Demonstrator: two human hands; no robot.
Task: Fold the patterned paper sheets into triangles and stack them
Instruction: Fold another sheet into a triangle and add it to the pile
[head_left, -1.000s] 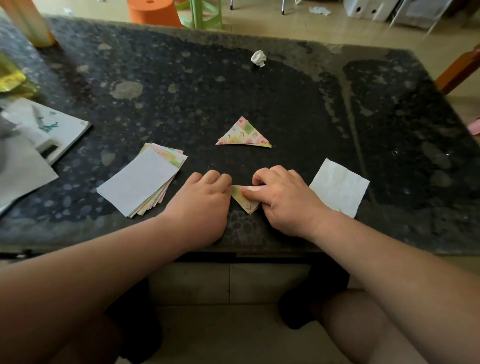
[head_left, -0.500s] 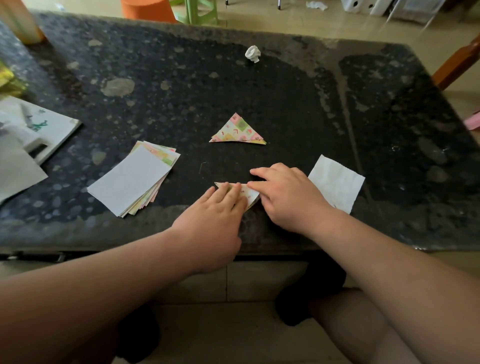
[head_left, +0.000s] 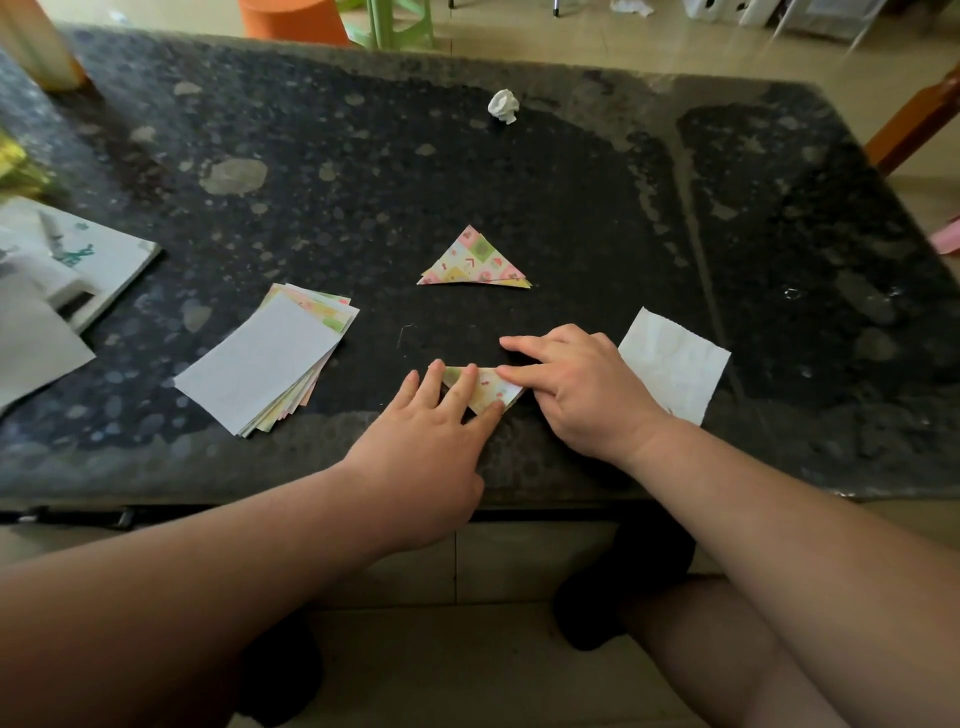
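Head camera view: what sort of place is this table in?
Probably a room in a home, though I can't be sure: a dark speckled table, with an orange stool and a green stool on the pale floor beyond it.

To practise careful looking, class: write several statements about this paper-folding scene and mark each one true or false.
1. The left hand and the right hand both press on the near triangle by the front edge of the table. True.
2. The far triangle lies on the stack of sheets. False: it lies alone on the table, apart from the stack.
3. The stack's top sheet shows its plain side. True.
4. The paper ball lies beside the right hand. False: it sits far back on the table.
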